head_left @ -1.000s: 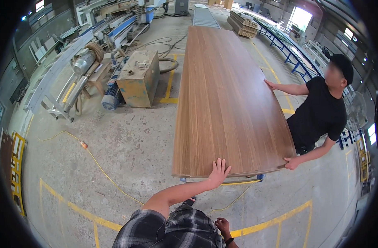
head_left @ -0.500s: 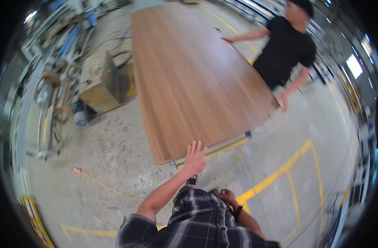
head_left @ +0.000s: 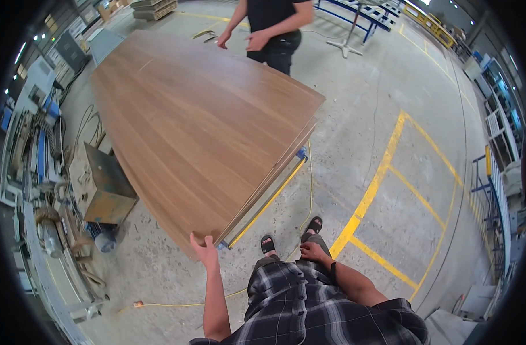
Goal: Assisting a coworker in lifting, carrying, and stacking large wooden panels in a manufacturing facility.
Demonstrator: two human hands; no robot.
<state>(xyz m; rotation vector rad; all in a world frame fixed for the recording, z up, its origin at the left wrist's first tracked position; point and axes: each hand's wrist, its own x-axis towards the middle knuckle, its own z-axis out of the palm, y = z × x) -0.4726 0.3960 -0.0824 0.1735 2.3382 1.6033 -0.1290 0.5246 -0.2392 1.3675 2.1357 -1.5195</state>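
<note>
A long brown wood-grain panel (head_left: 200, 126) lies flat on a low stack carried by a blue and yellow cart frame (head_left: 274, 187). My left hand (head_left: 204, 250) rests with fingers spread on the panel's near corner. My right hand (head_left: 313, 252) hangs by my thigh, fingers loosely curled, holding nothing. A person in a black shirt (head_left: 273, 29) stands at the panel's far side, both hands lifted just off its edge.
A metal cabinet (head_left: 105, 184) and machinery (head_left: 39, 172) stand left of the panel. A yellow hose (head_left: 188, 302) runs over the concrete floor. Yellow floor lines (head_left: 378, 178) lie to the right, blue racks (head_left: 493, 172) beyond. My sandalled feet (head_left: 292, 236) stand near the cart.
The view has swung so the panel now runs away to the upper left. My left hand stays on the near corner. The other person has taken both hands off the panel.
</note>
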